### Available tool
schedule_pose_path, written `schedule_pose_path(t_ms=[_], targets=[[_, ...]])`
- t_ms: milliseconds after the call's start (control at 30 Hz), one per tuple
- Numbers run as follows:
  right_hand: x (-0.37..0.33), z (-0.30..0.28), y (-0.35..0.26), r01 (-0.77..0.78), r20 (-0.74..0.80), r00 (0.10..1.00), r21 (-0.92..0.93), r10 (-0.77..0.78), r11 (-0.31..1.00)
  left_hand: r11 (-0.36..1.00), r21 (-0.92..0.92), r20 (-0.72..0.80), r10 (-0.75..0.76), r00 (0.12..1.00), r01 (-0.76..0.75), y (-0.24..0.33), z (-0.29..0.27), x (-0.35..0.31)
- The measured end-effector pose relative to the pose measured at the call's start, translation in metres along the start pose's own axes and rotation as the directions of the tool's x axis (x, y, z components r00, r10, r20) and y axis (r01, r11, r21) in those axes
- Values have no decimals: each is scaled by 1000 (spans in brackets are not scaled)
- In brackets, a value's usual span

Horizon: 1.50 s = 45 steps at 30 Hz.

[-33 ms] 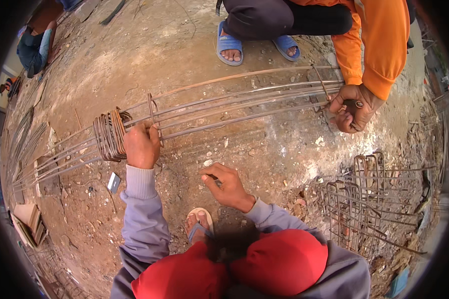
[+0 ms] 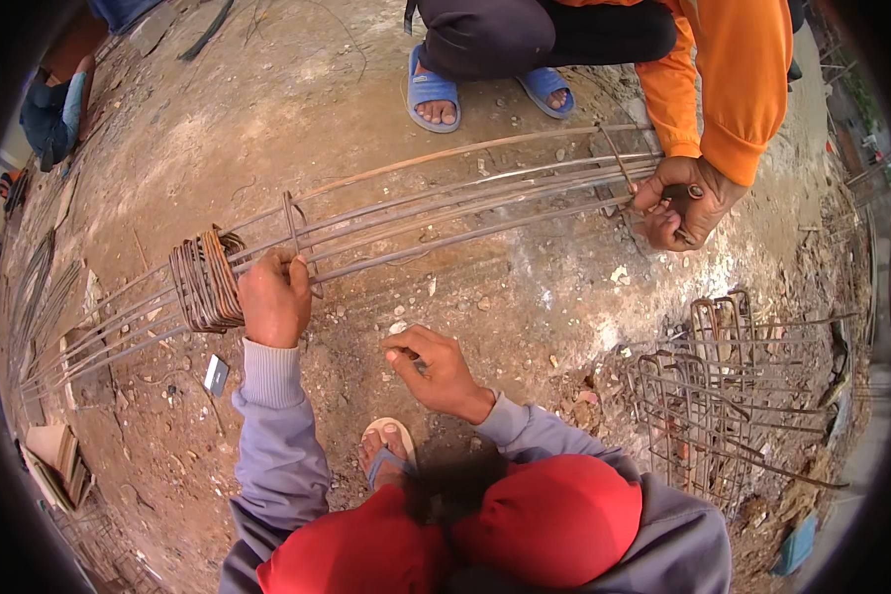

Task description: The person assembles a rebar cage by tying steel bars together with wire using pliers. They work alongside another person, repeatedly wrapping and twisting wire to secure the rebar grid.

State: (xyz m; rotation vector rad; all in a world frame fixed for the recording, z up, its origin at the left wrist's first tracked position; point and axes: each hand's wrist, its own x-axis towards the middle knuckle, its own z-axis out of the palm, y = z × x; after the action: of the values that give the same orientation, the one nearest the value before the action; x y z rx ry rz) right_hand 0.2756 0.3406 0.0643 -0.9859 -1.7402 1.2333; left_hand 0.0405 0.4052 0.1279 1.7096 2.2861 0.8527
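Observation:
Several long steel rebars [image 2: 465,238] run across the ground in front of me as an open cage. My left hand [image 2: 275,302] is closed on the near side of a single rebar stirrup [image 2: 292,220] that stands around the bars. Just left of it, a packed bundle of rusty stirrups [image 2: 206,282] hangs around the same bars. My right hand [image 2: 441,374] hovers above the ground near my foot, apart from the bars. Its fingers are curled, with something dark between them that I cannot make out.
Opposite me, an orange-sleeved person's hands [image 2: 688,203] work at another stirrup [image 2: 616,158] on the bars' right end. Bent rebar stirrups [image 2: 708,396] lie in a pile at right. A small white and grey packet [image 2: 216,375] and wooden boards [image 2: 57,455] lie at left.
The whole view has shifted slightly, so the scene sits a little further left. Both my hands keep nearly the same pose.

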Motion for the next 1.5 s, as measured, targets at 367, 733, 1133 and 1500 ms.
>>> schedule_pose_path(t_ms=[367,733,1133,1500], targets=[[85,-46,-23,123,-173,958,-471,-228,874,798,-531,324,-119,939,285,50,67,26],[101,-55,-3,51,-339,885,-612,-320,789,984,-177,-118,-19,993,-2,9,14,15],[103,-86,-9,20,-473,784,-627,-401,779,972,230,-326,34,945,44,-110,-6,14],[83,-162,22,-98,-582,667,-688,-465,719,960,279,-362,77,929,29,-103,-12,11]])
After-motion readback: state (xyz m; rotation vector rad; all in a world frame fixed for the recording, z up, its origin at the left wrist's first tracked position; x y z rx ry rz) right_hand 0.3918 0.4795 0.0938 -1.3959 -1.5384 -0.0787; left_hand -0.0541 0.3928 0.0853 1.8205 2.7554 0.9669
